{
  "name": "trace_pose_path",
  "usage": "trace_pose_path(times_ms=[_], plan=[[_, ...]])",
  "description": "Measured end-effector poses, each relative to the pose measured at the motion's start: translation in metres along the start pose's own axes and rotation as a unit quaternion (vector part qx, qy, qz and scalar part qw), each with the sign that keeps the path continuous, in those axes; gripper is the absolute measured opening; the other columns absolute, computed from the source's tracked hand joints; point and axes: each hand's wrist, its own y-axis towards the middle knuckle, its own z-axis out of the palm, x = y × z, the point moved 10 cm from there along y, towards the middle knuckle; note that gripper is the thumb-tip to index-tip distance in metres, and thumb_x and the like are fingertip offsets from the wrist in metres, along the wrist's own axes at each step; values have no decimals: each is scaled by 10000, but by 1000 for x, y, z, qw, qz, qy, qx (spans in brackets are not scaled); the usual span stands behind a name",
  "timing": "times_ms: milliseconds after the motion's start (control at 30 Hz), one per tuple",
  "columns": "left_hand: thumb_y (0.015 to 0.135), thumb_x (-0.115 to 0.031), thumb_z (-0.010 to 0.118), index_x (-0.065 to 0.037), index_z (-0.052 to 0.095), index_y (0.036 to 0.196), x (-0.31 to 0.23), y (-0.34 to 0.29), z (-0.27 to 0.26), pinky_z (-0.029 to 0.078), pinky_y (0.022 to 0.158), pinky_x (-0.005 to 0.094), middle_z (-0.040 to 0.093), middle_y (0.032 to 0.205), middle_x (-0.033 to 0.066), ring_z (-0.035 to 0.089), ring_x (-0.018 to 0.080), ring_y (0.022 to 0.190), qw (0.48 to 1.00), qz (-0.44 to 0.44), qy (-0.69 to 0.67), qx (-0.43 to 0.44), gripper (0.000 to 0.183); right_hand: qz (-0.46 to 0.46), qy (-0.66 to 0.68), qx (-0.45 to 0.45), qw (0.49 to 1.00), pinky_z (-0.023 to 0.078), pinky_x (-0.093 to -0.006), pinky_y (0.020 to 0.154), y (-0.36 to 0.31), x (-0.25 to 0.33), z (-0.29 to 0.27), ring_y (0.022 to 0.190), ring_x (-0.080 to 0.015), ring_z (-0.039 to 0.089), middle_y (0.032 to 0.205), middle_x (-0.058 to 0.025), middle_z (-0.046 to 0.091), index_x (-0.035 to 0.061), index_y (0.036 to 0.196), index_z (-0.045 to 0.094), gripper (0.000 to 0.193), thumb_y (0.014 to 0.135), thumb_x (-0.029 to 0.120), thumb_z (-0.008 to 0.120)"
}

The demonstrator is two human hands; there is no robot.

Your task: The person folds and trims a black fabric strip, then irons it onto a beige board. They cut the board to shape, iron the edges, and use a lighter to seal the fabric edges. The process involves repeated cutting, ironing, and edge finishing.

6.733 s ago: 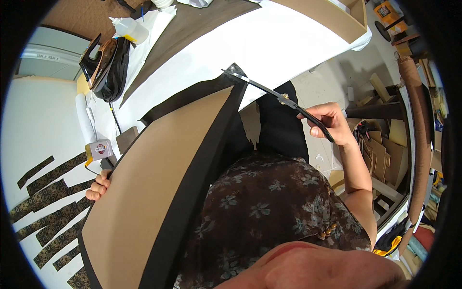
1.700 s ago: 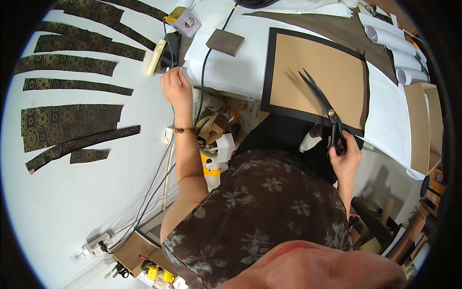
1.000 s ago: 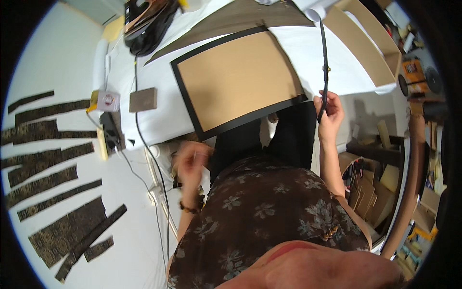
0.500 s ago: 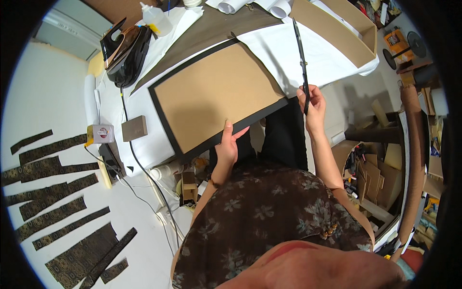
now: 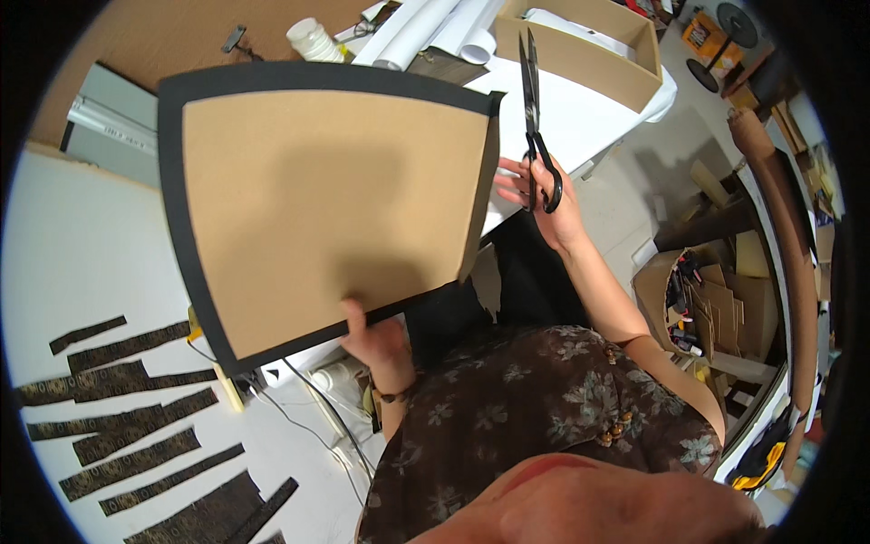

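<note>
A tan board [image 5: 308, 199] with black material folded over its edges is raised and tilted in front of me. My left hand [image 5: 379, 349] grips its lower edge, thumb on the tan face; the other fingers are mostly hidden behind. Along the right side the black border stands up as a loose flap, with a small tab at the top corner. Just right of that flap, my right hand [image 5: 553, 204] holds black-handled scissors [image 5: 533, 118] upright, blades pointing away and nearly closed. Some fingers of that hand stretch out toward the board's edge.
White paper rolls [image 5: 426, 32] and an open cardboard box [image 5: 598, 54] lie at the table's far side. Dark patterned fabric strips [image 5: 136, 462] are spread on the white surface at left. A cable [image 5: 331, 408] runs below the board. A carton of scraps [image 5: 716, 308] stands at right.
My left hand has lifted and tilted the board up and left off the table, and it now covers the iron and bottle. My right hand has moved slightly left with the scissors, which have turned.
</note>
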Motion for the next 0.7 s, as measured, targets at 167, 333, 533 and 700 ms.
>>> trace_pose_path(times_ms=[167, 333, 533, 700], plan=[[930, -169, 620, 10, 477, 1335, -80, 17, -29, 396, 1047, 463, 557, 1303, 125, 525, 274, 1190, 964, 210, 116, 111, 465, -5, -126, -65, 990, 330, -209, 463, -31, 14, -56, 519, -58, 447, 682, 21, 500, 23, 1026, 582, 259, 937, 260, 635], [893, -127, 672, 43, 540, 1238, -151, 22, -34, 405, 1036, 540, 594, 1243, 162, 559, 307, 1137, 924, 312, 83, 204, 406, 53, -163, 19, 985, 257, -162, 472, -65, 17, -41, 529, 4, 392, 674, 79, 514, -33, 1123, 664, 305, 884, 155, 692], [847, -99, 719, 97, 556, 1192, -173, 21, -37, 442, 1007, 547, 608, 1200, 222, 594, 326, 1104, 924, 334, 62, 178, 429, 80, -184, 75, 977, 323, -153, 589, -78, 0, -23, 649, 17, 440, 736, 94, 553, -28, 1144, 668, 327, 860, 125, 724], [847, -90, 708, 77, 544, 1220, -181, 20, -34, 436, 1012, 558, 593, 1225, 227, 585, 345, 1123, 911, 350, 79, 204, 440, 98, -165, 85, 978, 330, -164, 566, -78, -7, -17, 633, -6, 450, 756, 55, 557, -42, 1133, 666, 373, 846, 184, 742]])
